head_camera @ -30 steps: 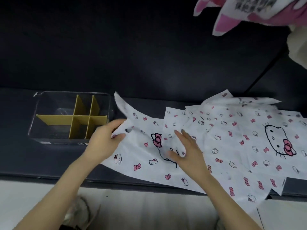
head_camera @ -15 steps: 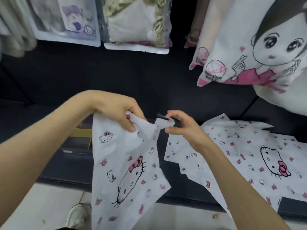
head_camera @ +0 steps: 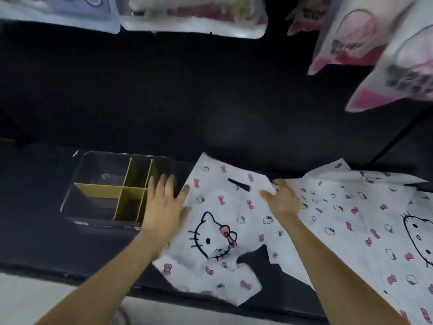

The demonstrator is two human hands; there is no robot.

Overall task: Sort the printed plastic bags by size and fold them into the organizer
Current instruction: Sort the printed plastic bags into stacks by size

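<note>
Left hand flat, fingers spread; right hand palm-down, fingers bent.

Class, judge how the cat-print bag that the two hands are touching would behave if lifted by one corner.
Probably floppy: the cat-print bag lies thin and flat, its near edge wrinkled. Likely very light for its spread. Its smooth plastic may slide on the dark counter.

Smeared by motion at the fingers of the left hand; contact with the bag not certain. Hidden behind that hand: the near right corner of the organizer. Tucked out of sight at the right hand: fingertips, so grip unclear. Cut by the right edge: pile of bags. Cropped and blurred up top: hanging packages. Unreadable: label.
</note>
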